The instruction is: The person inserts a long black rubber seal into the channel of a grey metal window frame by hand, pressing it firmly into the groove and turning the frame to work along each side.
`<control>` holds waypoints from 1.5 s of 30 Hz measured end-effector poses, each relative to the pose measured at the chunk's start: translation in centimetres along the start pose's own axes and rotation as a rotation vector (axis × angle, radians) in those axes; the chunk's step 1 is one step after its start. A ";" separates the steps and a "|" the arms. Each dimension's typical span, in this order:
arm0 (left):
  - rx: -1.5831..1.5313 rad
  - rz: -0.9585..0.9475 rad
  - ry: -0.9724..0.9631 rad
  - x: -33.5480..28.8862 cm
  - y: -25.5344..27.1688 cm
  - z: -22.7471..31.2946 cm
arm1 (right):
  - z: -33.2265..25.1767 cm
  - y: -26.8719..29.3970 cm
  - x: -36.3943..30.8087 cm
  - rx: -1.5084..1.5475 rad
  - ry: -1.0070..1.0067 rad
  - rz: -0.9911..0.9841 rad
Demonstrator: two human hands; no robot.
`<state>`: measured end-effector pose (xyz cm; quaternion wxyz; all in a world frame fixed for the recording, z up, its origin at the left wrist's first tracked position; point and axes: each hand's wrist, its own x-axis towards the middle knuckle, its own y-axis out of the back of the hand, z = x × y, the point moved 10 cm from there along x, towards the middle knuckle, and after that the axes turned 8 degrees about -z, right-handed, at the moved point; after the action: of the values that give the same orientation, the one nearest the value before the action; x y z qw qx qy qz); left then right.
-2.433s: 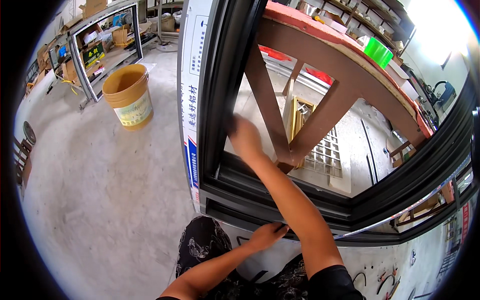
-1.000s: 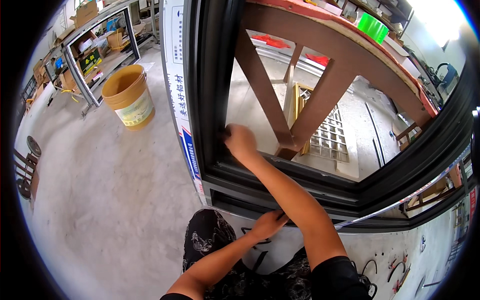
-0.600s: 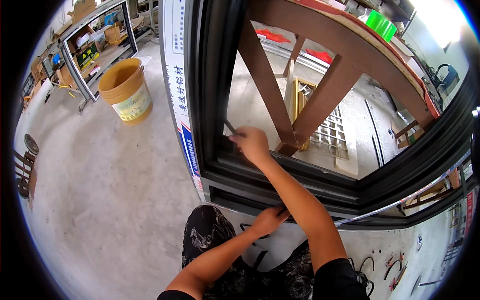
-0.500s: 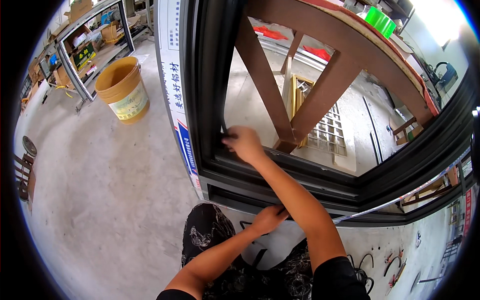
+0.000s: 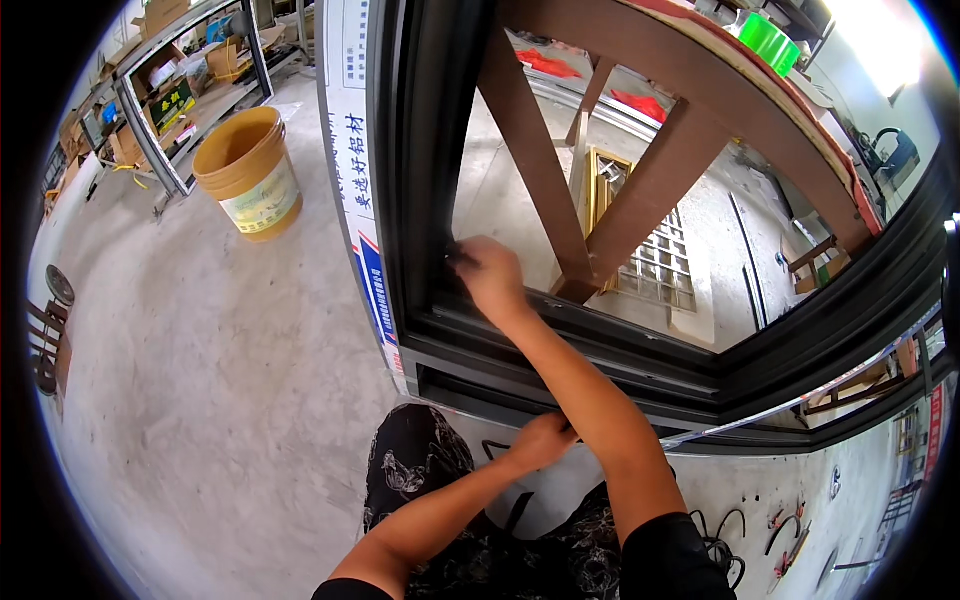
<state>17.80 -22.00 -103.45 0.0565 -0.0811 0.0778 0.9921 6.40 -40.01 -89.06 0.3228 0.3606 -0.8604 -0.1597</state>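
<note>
A large black window frame (image 5: 560, 350) stands upright in front of me, with white protective film (image 5: 352, 200) along its left side. My right hand (image 5: 490, 275) is at the inner lower-left corner of the frame, fingers pinched on a small dark piece of black strip that is slightly blurred. Lower down, beneath my right forearm, my left hand (image 5: 545, 441) is closed near the frame's bottom rail. A bit of black strip shows past its fingers, mostly hidden by the hand and arm. Another length of black strip (image 5: 518, 512) lies between my legs.
A yellow bucket (image 5: 247, 175) stands on the concrete floor at the left. Behind the frame is a brown-legged table (image 5: 650, 190) with a green roll (image 5: 768, 44) on top. Black cords (image 5: 722, 550) and hand tools (image 5: 790, 550) lie at the lower right.
My right hand has moved up slightly along the left side of the frame, still pinched. My left hand stays closed in nearly the same place.
</note>
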 end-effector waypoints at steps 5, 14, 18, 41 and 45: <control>0.024 0.019 -0.006 -0.4 0.2 1.0 | -0.1 -1.0 -0.5 -0.130 -0.021 -0.039; 0.074 -0.067 0.096 -0.1 -0.7 0.3 | -2.0 1.0 -1.6 0.029 -0.078 -0.045; 0.066 -0.093 0.057 0.0 -0.9 0.8 | -3.5 2.3 0.9 -0.179 -0.093 -0.004; 0.053 -0.085 0.132 -0.3 -0.1 -0.5 | -6.3 4.5 2.9 -0.301 -0.062 0.089; 0.024 -0.099 0.079 0.4 -0.3 -1.3 | -2.6 1.5 2.0 -0.249 -0.094 -0.031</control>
<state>17.67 -21.93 -104.86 0.1033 -0.1234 0.0875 0.9831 6.33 -40.53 -85.50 0.3220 0.3231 -0.8423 -0.2872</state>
